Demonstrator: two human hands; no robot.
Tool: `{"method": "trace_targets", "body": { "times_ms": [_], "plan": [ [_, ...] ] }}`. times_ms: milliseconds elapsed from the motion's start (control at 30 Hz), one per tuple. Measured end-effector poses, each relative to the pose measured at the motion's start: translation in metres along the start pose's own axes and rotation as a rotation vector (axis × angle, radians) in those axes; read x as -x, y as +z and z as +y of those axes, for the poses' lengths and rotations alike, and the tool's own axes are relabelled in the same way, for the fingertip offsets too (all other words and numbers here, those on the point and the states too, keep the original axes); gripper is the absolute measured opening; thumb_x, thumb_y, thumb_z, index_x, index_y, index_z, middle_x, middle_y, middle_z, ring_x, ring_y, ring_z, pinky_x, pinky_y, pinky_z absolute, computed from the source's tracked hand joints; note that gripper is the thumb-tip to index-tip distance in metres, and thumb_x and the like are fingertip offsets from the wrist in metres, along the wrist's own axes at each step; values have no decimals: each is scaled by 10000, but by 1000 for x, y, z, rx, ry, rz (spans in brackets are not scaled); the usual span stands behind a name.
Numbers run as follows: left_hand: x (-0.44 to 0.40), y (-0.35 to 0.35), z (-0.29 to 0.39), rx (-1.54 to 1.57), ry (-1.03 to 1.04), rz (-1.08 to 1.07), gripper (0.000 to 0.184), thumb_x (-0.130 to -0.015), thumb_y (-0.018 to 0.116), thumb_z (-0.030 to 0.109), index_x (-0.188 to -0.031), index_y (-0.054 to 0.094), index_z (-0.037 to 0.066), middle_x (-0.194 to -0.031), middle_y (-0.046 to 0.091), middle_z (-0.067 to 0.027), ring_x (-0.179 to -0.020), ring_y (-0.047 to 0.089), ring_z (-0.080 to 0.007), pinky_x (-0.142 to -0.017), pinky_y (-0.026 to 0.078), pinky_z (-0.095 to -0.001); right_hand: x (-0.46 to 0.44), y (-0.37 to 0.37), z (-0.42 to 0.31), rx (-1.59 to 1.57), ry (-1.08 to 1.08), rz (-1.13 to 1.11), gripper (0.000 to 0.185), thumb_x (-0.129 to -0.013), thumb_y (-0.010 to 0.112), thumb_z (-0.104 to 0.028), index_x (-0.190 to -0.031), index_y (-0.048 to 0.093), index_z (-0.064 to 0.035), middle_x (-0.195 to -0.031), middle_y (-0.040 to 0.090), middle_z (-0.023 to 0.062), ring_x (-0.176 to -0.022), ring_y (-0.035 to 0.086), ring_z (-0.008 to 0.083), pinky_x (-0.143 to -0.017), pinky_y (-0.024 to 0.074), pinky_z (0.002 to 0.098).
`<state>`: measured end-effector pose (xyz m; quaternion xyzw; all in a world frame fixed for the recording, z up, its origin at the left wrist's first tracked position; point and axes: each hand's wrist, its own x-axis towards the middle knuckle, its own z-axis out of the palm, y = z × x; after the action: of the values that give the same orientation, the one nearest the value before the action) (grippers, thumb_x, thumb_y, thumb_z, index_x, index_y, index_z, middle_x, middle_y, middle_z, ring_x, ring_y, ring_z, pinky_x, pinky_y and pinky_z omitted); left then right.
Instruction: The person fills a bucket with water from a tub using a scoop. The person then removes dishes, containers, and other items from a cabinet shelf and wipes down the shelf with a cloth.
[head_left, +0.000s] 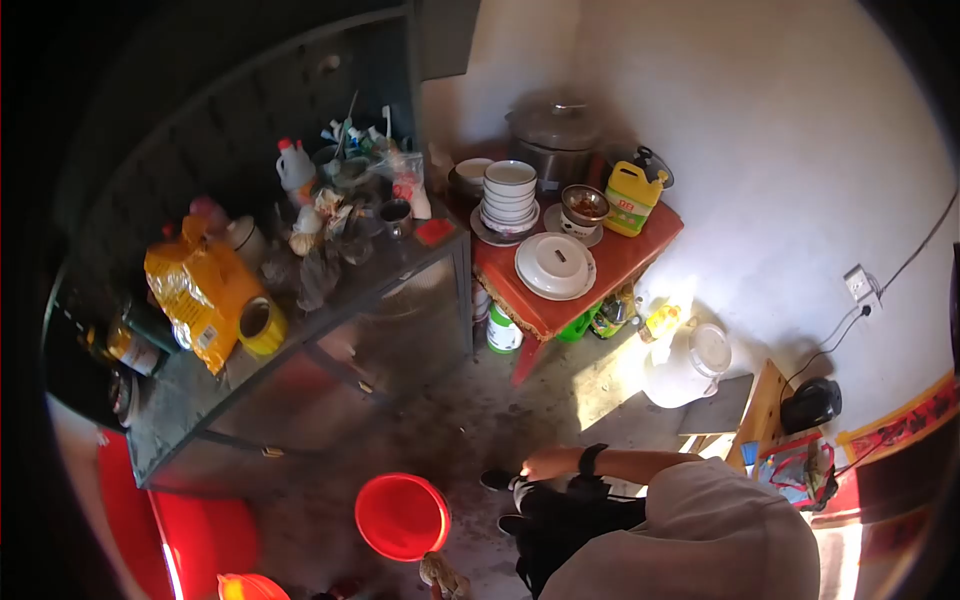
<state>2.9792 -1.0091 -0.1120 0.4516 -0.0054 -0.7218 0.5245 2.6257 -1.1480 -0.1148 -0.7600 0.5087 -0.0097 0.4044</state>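
My right hand [548, 463], with a black band [590, 460] at the wrist, is low over my dark trousers [570, 510], close to my dark shoe [494, 481]. Its fingers are too small and shaded to tell what they hold, if anything. At the bottom edge, a crumpled tan bundle [441, 574], perhaps cloth, lies against or over the rim of a red basin [403, 517]. A sliver of skin tone beside the bundle may be my left hand, mostly cut off by the frame. My pale shirt [690, 535] fills the lower right.
A dark cabinet [330, 370] holds a yellow bag [205, 300], bottles and cups. Stacked bowls [510, 185], a lidded dish [556, 265] and a large pot [553, 140] stand on a red table [500, 270]. A white bucket [683, 375] sits by the wall, near a plugged-in cord.
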Motion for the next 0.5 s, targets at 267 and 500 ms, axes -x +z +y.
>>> {"method": "trace_targets", "body": {
  "times_ms": [267,500],
  "plan": [
    [64,32,-85,264,374,494,326,-850,426,239,-1087,477,22,-972,551,-106,-858,563,-201,-719,483,-296,-101,26,-3,-982,316,-469,224,-845,492,-275,-891,503,-56,-754,586,90,-601,572,145,-495,468,237],
    [93,-5,-147,661,105,697,357,-799,470,277,-1075,479,50,-904,571,-96,-757,577,-204,-643,485,-322,-214,167,41,-843,716,-374,413,-821,499,-381,-991,494,-5,-817,605,145,-671,602,229,-570,506,334]
  ]
}}
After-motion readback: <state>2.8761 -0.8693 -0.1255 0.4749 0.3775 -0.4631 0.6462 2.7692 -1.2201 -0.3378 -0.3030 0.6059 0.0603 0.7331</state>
